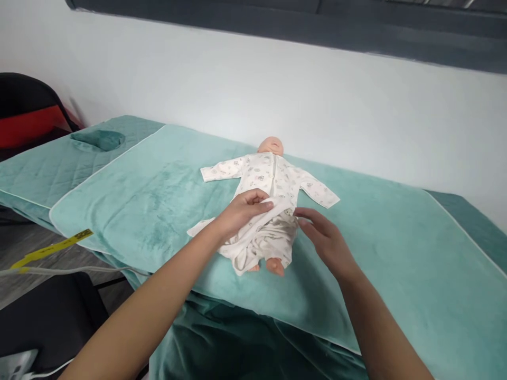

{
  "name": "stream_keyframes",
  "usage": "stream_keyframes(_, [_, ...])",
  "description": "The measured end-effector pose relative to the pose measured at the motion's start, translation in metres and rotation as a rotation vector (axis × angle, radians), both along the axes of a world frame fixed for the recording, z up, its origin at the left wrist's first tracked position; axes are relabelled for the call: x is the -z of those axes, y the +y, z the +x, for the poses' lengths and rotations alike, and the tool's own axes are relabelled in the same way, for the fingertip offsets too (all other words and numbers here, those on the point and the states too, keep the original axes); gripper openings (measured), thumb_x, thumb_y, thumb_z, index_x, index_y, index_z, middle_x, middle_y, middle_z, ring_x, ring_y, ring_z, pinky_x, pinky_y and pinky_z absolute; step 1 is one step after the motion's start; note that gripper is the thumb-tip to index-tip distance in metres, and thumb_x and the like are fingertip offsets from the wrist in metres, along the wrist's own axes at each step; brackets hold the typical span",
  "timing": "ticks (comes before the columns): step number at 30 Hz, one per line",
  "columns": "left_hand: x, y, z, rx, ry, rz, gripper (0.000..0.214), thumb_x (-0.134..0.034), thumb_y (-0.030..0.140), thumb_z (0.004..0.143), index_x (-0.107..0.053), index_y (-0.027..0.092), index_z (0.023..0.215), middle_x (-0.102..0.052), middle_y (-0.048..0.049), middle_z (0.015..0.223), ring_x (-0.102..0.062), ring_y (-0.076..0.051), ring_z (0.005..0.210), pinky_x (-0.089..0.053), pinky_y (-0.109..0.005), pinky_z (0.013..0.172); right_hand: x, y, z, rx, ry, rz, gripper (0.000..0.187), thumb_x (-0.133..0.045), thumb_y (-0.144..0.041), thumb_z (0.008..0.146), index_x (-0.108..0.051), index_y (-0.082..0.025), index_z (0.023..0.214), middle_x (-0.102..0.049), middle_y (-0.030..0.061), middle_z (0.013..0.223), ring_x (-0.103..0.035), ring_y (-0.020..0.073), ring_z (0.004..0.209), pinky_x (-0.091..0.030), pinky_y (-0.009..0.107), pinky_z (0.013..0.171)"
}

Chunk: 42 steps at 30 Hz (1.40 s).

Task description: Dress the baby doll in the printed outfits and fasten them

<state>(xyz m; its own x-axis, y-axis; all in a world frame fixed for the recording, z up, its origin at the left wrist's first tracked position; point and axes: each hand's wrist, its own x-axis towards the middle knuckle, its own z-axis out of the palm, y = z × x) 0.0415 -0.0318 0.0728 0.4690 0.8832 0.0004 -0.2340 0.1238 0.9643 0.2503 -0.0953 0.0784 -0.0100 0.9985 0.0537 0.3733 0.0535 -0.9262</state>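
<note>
A baby doll [271, 144] lies on its back, head toward the wall, dressed in a white printed top [257, 171] with its sleeves spread to both sides. Over its legs are bunched white printed pants [273, 240], and the doll's feet show below them. My left hand [247, 208] is closed on a fold of white cloth at the doll's waist; whether that fold belongs to the top or the pants I cannot tell. At the waist's right side, my right hand [317, 229] has its thumb and fingertips closed on the edge of the pants.
A green cover [396, 253] lies over the padded table, which has a face hole [98, 140] at its left end. A black chair [51, 316] holding a phone [18, 364] stands at lower left. A cable with a yellow tag [51, 248] runs alongside the table.
</note>
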Motion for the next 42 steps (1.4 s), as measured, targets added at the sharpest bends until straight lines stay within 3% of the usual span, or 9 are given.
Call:
stream_keyframes(6, [-0.02, 0.001, 0.008, 0.019, 0.183, 0.158, 0.028, -0.066, 0.047, 0.084, -0.057, 0.021, 0.09, -0.049, 0.0046, 0.069, -0.043, -0.009, 0.062, -0.031, -0.023, 0.057, -0.023, 0.028, -0.032, 0.009, -0.064, -0.048, 0.039, -0.068, -0.057, 0.078, -0.061, -0.022, 0.092, -0.06, -0.0004, 0.078, -0.054, 0.0166, 0.073, -0.044, 0.029, 0.063])
stream_keyframes(10, [-0.023, 0.015, -0.005, 0.06, 0.24, 0.116, 0.03, -0.068, 0.048, 0.081, -0.061, 0.02, 0.087, -0.046, 0.0047, 0.066, -0.037, -0.008, 0.057, -0.027, -0.023, 0.053, -0.025, 0.039, -0.034, -0.081, 0.054, -0.24, 0.029, -0.072, -0.045, 0.073, -0.058, -0.021, 0.08, -0.049, -0.0043, 0.064, -0.045, 0.0116, 0.058, -0.035, 0.026, 0.053])
stream_keyframes(13, [-0.015, 0.026, -0.016, 0.099, 0.165, 0.025, 0.032, -0.068, 0.048, 0.081, -0.064, 0.016, 0.085, -0.053, 0.0014, 0.074, -0.047, -0.01, 0.065, -0.036, -0.023, 0.06, -0.024, 0.042, -0.028, -0.077, 0.203, -0.288, 0.023, -0.073, -0.032, 0.067, -0.053, -0.021, 0.072, -0.046, -0.0063, 0.06, -0.042, 0.0099, 0.053, -0.032, 0.026, 0.05])
stream_keyframes(22, [0.003, 0.021, -0.021, 0.367, 0.169, -0.063, 0.037, -0.079, 0.034, 0.071, -0.067, 0.016, 0.102, -0.068, -0.0055, 0.098, -0.062, -0.018, 0.089, -0.046, -0.028, 0.077, -0.007, 0.049, -0.024, -0.142, 0.615, -0.311, 0.028, -0.078, -0.036, 0.067, -0.059, -0.021, 0.082, -0.061, -0.002, 0.07, -0.056, 0.0142, 0.062, -0.042, 0.027, 0.057])
stream_keyframes(27, [-0.005, 0.023, -0.014, 0.148, 0.119, -0.045, 0.024, -0.072, 0.033, 0.075, -0.064, 0.015, 0.089, -0.062, -0.0012, 0.082, -0.056, -0.012, 0.072, -0.042, -0.024, 0.065, -0.007, 0.045, -0.027, -0.251, 0.523, -0.33, 0.044, -0.073, -0.057, 0.075, -0.065, -0.02, 0.099, -0.07, 0.0032, 0.085, -0.063, 0.0182, 0.072, -0.048, 0.03, 0.065])
stream_keyframes(32, [-0.017, 0.022, -0.015, 0.204, 0.17, -0.049, 0.023, -0.072, 0.035, 0.076, -0.063, 0.016, 0.085, -0.06, 0.0011, 0.076, -0.052, -0.009, 0.064, -0.038, -0.022, 0.059, -0.015, 0.041, -0.018, -0.489, 0.224, -0.474, 0.046, -0.084, -0.04, 0.068, -0.072, -0.019, 0.106, -0.074, 0.0045, 0.094, -0.068, 0.0234, 0.087, -0.052, 0.034, 0.075])
stream_keyframes(34, [-0.019, 0.021, -0.019, 0.239, 0.226, -0.038, 0.027, -0.072, 0.04, 0.078, -0.065, 0.016, 0.086, -0.062, 0.0001, 0.076, -0.053, -0.01, 0.065, -0.039, -0.023, 0.059, -0.016, 0.04, -0.015, -0.467, 0.212, -0.473, 0.042, -0.083, -0.035, 0.07, -0.072, -0.02, 0.107, -0.075, 0.0051, 0.099, -0.069, 0.0242, 0.091, -0.053, 0.035, 0.078])
stream_keyframes(39, [-0.015, 0.021, -0.028, 0.48, 0.349, -0.036, 0.033, -0.079, 0.042, 0.073, -0.073, 0.017, 0.094, -0.073, -0.007, 0.095, -0.065, -0.02, 0.086, -0.049, -0.031, 0.076, -0.01, 0.04, -0.015, -0.322, 0.5, -0.413, 0.046, -0.081, -0.038, 0.074, -0.069, -0.019, 0.114, -0.074, 0.0088, 0.105, -0.07, 0.025, 0.091, -0.055, 0.036, 0.076])
stream_keyframes(42, [-0.006, 0.02, -0.024, 0.371, 0.189, -0.075, 0.036, -0.079, 0.042, 0.074, -0.072, 0.016, 0.098, -0.074, -0.0084, 0.098, -0.067, -0.022, 0.091, -0.05, -0.033, 0.083, -0.005, 0.039, -0.02, -0.338, 0.539, -0.402, 0.05, -0.078, -0.047, 0.076, -0.068, -0.019, 0.116, -0.075, 0.0087, 0.102, -0.071, 0.0247, 0.089, -0.056, 0.037, 0.077])
